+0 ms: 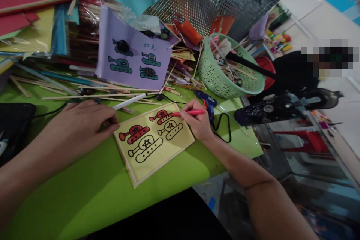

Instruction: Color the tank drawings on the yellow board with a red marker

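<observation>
Nearest the lens, the right forearm runs up from the lower edge to the right hand [197, 123], whose fingers are pinched closed round a red marker [191, 112]. Its tip rests on the upper red tank of a yellow drawing board [154, 141]. The board lies flat on the green table [84, 195] between the hands (two of its four tanks are red, two only outlined). The left hand [81, 124] lies palm down, fingers curled, fingertips at the board's left corner. A white pen [129, 101] juts from under them; gripped or merely covered, I cannot tell. A blue glue gun [207, 102] lies just behind the right hand. Beyond stand a green basket [213, 77] and a purple tank sheet [132, 58].
</observation>
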A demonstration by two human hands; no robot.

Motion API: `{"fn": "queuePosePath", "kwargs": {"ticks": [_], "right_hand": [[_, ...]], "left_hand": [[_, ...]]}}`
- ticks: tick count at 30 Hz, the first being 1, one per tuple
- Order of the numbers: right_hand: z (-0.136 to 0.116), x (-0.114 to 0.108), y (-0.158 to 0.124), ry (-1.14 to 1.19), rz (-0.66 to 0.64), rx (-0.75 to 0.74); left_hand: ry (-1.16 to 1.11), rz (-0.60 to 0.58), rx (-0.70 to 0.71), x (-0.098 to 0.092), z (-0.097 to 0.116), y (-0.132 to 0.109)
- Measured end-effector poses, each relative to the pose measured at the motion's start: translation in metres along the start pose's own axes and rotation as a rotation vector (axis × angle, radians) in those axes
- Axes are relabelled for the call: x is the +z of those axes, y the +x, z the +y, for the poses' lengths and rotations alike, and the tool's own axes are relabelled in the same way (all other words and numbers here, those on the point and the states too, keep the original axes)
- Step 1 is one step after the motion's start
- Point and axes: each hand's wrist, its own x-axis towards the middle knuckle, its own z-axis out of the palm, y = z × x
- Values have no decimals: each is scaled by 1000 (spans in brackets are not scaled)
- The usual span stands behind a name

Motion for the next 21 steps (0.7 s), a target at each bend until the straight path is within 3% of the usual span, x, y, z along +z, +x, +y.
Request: {"fn": "queuePosePath", "kwargs": {"ticks": [21], "right_hand": [[2,-1,0,4,4,0]], "left_hand": [[4,-40,1,-3,1,-1]]}}
